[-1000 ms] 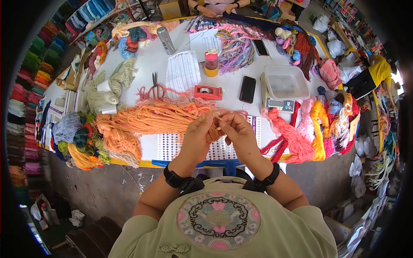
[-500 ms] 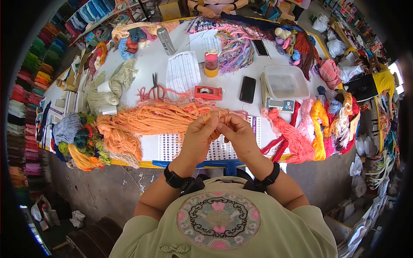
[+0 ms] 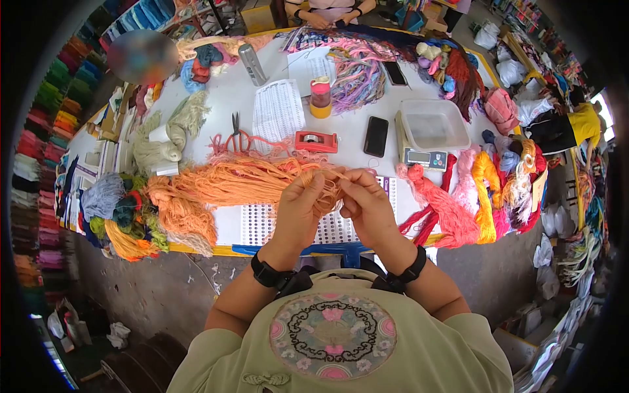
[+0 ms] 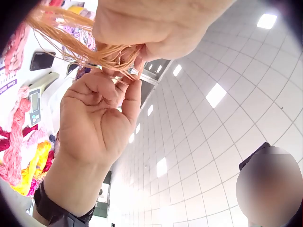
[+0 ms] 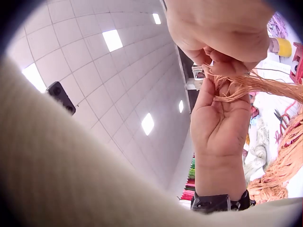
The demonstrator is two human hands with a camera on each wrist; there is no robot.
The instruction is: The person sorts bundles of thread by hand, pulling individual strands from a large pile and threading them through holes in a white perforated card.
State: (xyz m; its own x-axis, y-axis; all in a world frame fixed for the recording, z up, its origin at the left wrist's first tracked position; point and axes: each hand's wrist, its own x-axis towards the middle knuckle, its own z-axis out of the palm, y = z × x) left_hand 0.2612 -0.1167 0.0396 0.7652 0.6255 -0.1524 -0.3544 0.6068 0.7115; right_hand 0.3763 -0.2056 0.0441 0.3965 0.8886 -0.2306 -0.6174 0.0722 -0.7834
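Observation:
A thick skein of orange yarn stretches across the table's near side, its right end gathered in my hands. My left hand grips a looped bundle of strands, and in the right wrist view the strands run over its fingers. Close beside it, my right hand pinches a few thin strands between thumb and fingertips. In the left wrist view, these strands pass between the two hands, fingertips nearly together. The back of each hand hides part of the bundle.
A perforated white card lies under the hands. Beyond the skein are scissors, a red tape dispenser and a phone. Rightward stand a scale with a plastic tub and coloured skeins. Another person sits opposite.
My hands came together half a second ago; now the right fingertips have drawn slightly away to the right, with strands between the hands. The orange skein on the table has stayed in place.

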